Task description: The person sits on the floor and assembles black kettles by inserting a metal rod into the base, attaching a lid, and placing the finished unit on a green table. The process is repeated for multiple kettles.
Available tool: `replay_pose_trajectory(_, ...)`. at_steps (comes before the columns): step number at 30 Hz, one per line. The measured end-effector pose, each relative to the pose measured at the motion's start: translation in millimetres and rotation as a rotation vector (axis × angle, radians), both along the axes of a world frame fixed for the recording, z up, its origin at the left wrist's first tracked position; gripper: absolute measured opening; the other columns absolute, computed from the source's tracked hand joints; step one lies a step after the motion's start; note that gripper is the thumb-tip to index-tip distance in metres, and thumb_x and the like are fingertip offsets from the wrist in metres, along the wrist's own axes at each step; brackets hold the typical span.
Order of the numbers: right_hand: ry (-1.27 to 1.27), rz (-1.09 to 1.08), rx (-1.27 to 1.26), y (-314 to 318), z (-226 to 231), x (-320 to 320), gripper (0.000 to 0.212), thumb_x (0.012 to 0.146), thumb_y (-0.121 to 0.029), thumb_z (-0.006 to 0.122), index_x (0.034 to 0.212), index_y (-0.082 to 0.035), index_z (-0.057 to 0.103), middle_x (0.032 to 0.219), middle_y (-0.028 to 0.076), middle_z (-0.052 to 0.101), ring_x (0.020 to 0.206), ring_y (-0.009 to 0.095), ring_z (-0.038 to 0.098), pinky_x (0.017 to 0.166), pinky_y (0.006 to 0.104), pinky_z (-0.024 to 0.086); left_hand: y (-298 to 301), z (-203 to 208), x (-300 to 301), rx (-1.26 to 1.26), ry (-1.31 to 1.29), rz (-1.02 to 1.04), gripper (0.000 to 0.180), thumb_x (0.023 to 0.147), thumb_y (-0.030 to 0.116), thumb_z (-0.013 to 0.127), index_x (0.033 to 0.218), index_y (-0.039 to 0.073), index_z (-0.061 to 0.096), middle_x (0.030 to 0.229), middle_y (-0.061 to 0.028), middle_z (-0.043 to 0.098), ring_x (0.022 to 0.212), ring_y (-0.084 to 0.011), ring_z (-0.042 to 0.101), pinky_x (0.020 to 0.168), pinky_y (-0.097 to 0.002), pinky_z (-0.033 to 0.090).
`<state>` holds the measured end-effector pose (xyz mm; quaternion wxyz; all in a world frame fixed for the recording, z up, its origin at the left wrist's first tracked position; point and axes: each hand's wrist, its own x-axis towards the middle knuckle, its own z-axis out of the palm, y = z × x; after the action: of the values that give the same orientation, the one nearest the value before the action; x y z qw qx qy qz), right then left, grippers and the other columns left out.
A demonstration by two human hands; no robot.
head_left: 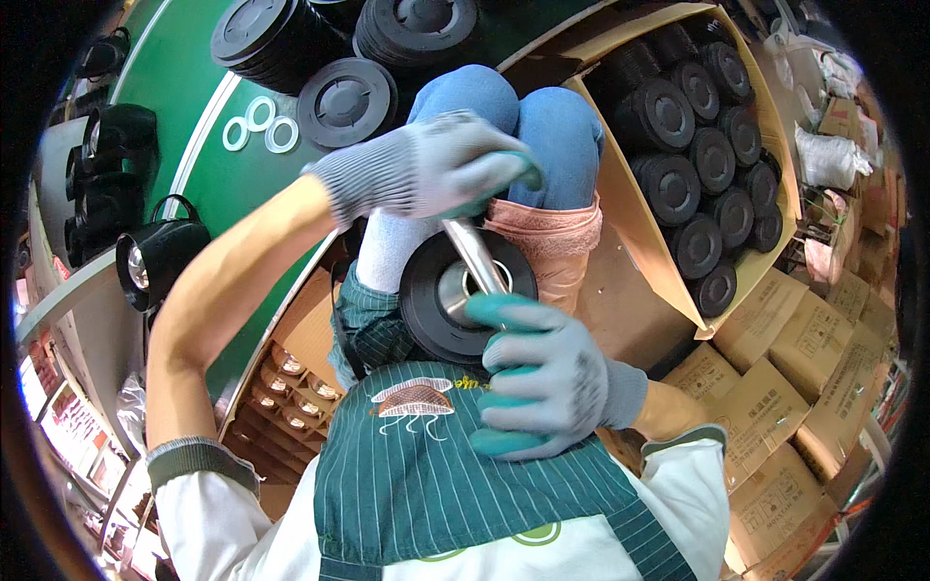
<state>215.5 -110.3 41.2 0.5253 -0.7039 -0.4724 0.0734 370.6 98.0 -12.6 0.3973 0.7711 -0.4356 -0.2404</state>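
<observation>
Far L: black lamps w/ clear faces, nearest one (174,254) w/ its handle up, next to the green table (242,184). On the table: 3 white rings (260,114) close tog., then a black disc (347,105) just R of them, stacks of similar discs (418,29) behind. Below the table edge, a compartmented cardboard box (312,324) w/ shiny round pcs inside.

Centre: L hand (436,172), grey/teal glove, fingers clenched round upper end of a silver bar (475,254). Bar slants down to the R across a black round part (424,295) w/ metal centre, located over the lap, just above the striped apron (407,484). R hand (552,378), same glove type: fingers bent, uppermost across bar's lower end; underside hidden, can't tell if clamped.

R side: open carton (620,184) of black discs (712,160) in rows; closed cartons (765,416) below, far R.
</observation>
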Motion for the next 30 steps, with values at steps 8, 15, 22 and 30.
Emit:
replay_pose_trajectory(8,-0.216,0.119,-0.334,87.1,8.1,32.3,0.027,0.087,-0.035,0.064,0.072,-0.012,0.061,0.055,-0.002,0.050,0.052,0.019,0.053,0.050,0.0393,0.038,-84.9,-38.4,17.2,-0.382,-0.156,-0.207,0.034,0.108,0.029,0.050,0.129,0.008,0.066,0.111,-0.0192,0.071,0.103,-0.0362,0.069,0.089,-0.0448,0.055)
replay_pose_trajectory(15,0.003,-0.059,0.052,61.6,10.6,35.7,0.057,0.085,-0.063,0.067,0.097,-0.008,0.074,0.078,0.010,0.064,0.073,0.027,0.066,0.072,0.0424,0.054,-34.8,3.4,-4.2,0.032,-0.270,0.271,0.048,0.101,0.046,0.062,0.132,0.010,0.062,0.106,-0.0193,0.072,0.097,-0.0364,0.072,0.085,-0.0439,0.057)
replay_pose_trajectory(22,1.018,-0.059,1.054,2.3,-18.9,43.5,0.076,0.109,-0.064,0.024,0.127,-0.005,0.069,0.106,0.016,0.073,0.100,0.032,0.066,0.115,0.0619,0.035,-2.2,86.9,-34.8,0.650,0.124,0.150,0.036,0.087,0.032,0.084,0.109,0.006,0.075,0.087,-0.0125,0.076,0.077,-0.0244,0.075,0.076,-0.0372,0.061)
replay_pose_trajectory(30,-0.353,-0.613,-0.203,14.0,-87.2,69.3,0.028,0.095,-0.024,0.058,0.118,-0.011,0.067,0.122,0.019,0.063,0.124,0.042,0.056,0.123,0.0614,0.024,-44.1,143.1,-63.4,0.940,-0.089,-0.211,0.049,0.098,0.036,0.064,0.119,-0.008,0.061,0.084,-0.0189,0.073,0.078,-0.0329,0.076,0.067,-0.0404,0.061)
